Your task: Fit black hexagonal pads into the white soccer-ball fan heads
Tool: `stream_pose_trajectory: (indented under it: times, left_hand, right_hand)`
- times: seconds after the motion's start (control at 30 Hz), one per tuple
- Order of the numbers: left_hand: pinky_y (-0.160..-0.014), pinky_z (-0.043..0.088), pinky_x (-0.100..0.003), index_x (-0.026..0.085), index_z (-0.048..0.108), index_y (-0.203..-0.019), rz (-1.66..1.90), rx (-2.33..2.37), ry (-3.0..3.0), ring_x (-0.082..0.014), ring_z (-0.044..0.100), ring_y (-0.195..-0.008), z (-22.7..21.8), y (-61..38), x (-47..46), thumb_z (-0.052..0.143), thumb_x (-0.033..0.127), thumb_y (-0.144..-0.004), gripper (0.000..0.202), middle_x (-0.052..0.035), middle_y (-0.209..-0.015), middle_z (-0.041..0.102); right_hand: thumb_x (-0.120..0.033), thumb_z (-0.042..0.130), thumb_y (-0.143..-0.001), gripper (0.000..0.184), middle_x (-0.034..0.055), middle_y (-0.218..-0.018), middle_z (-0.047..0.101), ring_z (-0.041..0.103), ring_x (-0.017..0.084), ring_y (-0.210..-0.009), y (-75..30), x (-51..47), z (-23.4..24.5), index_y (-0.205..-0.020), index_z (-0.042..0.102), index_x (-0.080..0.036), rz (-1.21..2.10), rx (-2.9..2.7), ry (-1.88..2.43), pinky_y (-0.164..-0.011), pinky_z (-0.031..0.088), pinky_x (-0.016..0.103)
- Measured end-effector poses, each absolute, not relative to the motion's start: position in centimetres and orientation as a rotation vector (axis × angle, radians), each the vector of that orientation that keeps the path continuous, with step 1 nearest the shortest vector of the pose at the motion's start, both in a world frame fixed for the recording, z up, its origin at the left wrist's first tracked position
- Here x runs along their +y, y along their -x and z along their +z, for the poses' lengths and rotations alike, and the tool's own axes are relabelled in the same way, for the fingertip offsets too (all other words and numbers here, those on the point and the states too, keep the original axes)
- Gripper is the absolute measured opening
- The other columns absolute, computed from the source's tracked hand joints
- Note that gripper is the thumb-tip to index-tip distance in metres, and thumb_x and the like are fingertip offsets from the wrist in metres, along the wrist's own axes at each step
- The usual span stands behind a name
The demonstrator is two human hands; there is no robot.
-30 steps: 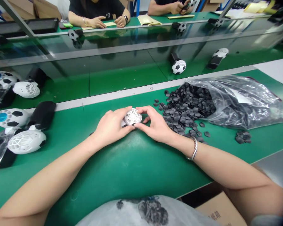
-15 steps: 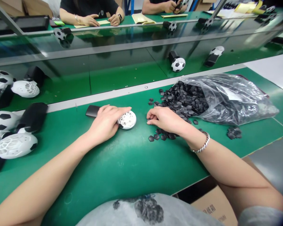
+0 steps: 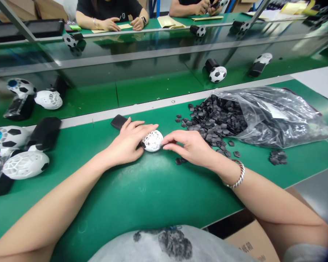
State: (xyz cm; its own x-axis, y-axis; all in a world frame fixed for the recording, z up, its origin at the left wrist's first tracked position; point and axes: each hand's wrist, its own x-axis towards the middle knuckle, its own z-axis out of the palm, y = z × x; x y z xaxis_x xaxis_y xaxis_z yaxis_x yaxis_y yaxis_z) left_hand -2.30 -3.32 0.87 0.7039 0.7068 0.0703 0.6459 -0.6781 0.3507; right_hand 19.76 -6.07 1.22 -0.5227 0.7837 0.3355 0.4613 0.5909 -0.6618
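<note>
Under my left hand (image 3: 128, 142), whose fingers are wrapped over it, lies a white openwork soccer-ball shell (image 3: 152, 141) with a black base (image 3: 118, 122) sticking out behind the hand. A black patch shows on the ball's lower left side. My right hand (image 3: 184, 145) pinches a small dark piece at the ball's right edge; it looks like one of the black pentagon pieces, mostly covered by the fingertips. Just beyond that hand spreads a heap of black pentagon pieces (image 3: 221, 114), spilling from a clear plastic bag (image 3: 284, 118).
More soccer-ball units (image 3: 26, 164) with black bases crowd the left side. Behind the metal rail (image 3: 142, 105), a green conveyor belt carries finished-looking balls (image 3: 218, 74). A small pile of black pieces (image 3: 278, 157) sits at right. Across the belt, two people work at a bench.
My right hand has moved left from beside the black pieces to the ball's right edge. My left hand stays on the ball. The whole view has shifted slightly.
</note>
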Motion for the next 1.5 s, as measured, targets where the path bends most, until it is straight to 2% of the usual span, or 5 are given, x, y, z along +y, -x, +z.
stream_pose_trajectory:
  times: [0.4,0.57,0.77,0.97,1.5]
  left_hand:
    - [-0.109,0.004,-0.059,0.025,0.033,-0.133,0.412,1.073,-2.496,-0.0320,0.026,-0.126,0.1,2.1,-3.4,0.068,0.064,-0.068,0.083,-0.0058,-0.130,0.041]
    - [-0.109,0.004,-0.058,0.025,0.041,-0.128,0.519,1.123,-2.462,-0.0291,0.030,-0.124,-0.2,1.7,-3.8,0.064,0.054,-0.076,0.064,-0.0031,-0.122,0.049]
    - [-0.109,0.005,-0.058,0.025,0.043,-0.126,0.545,1.136,-2.405,-0.0279,0.033,-0.121,-0.1,1.4,-3.8,0.068,0.044,-0.073,0.061,-0.0028,-0.122,0.049]
    - [-0.111,0.007,-0.056,0.025,0.048,-0.120,0.581,1.117,-2.380,-0.0259,0.040,-0.115,-0.2,1.5,-3.8,0.068,0.045,-0.073,0.055,-0.0030,-0.116,0.052]
    - [-0.107,0.015,-0.060,0.021,0.037,-0.128,0.509,1.098,-2.296,-0.0325,0.000,-0.133,0.0,2.1,-3.9,0.064,0.041,-0.076,0.061,-0.0090,-0.143,0.014]
  right_hand:
    - [-0.012,0.052,-0.088,0.010,0.0046,-0.085,0.063,0.056,0.016,-0.080,-18.8,-5.9,-0.2,-0.089,0.062,-0.016,0.450,-2.236,0.650,-0.073,0.044,0.030]
    - [-0.017,0.059,-0.084,0.004,0.0025,-0.075,0.059,0.052,0.015,-0.072,-18.3,-5.6,-0.6,-0.084,0.055,-0.016,0.396,-2.148,0.729,-0.069,0.045,0.029]
    - [-0.025,0.065,-0.080,0.030,0.0097,-0.114,0.051,0.046,0.022,-0.110,-18.2,-5.7,-1.2,-0.105,0.051,-0.019,0.675,-2.031,0.890,-0.079,0.049,0.032]
    - [-0.024,0.064,-0.078,0.023,0.0063,-0.099,0.058,0.055,0.017,-0.088,-18.5,-4.8,-0.7,-0.097,0.054,-0.017,0.892,-1.877,1.012,-0.063,0.050,0.025]
    - [-0.010,0.064,-0.074,0.010,0.0000,-0.073,0.058,0.054,0.013,-0.067,-22.6,-3.4,-0.1,-0.078,0.057,-0.016,0.670,-2.270,1.469,-0.062,0.041,0.024]
